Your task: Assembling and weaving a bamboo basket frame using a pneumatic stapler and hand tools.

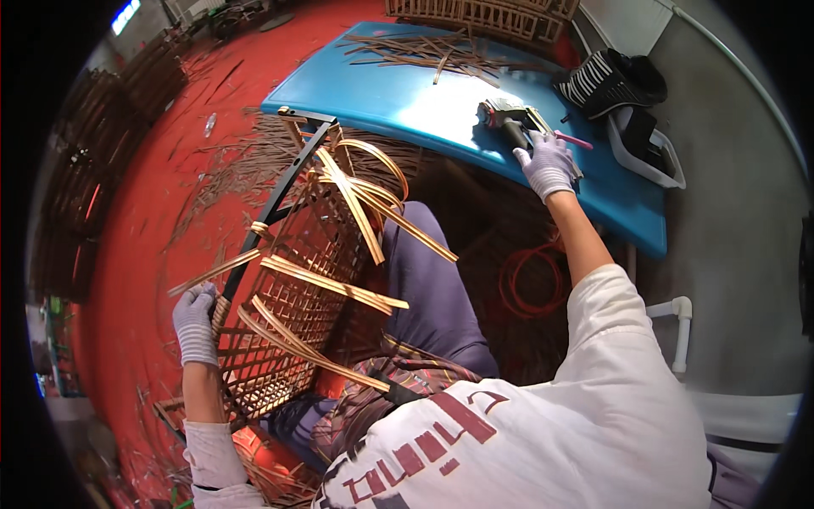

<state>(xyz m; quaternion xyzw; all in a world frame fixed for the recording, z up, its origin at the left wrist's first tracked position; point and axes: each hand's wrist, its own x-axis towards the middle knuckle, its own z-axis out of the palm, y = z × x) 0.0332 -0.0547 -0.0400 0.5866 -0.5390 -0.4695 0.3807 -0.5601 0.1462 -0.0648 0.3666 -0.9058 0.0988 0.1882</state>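
A woven brown rattan basket with a black metal frame bar leans on its side against my legs. Several pale split-cane strips stick out loose from its edge, and others loop near its upper corner. My left hand, in a pale knitted glove, has its fingers curled at the frame's lower left edge, beside a wrapped part and a strip end. On the blue table, my right hand, gloved too, grips an air nail gun with a dark handle; part of its grip is hidden under my fingers.
Loose brown strips lie on the far part of the blue table. At its right are a black-and-white striped shoe and a white bin. A red hose coils below. Scraps cover the red floor; stacked baskets stand left.
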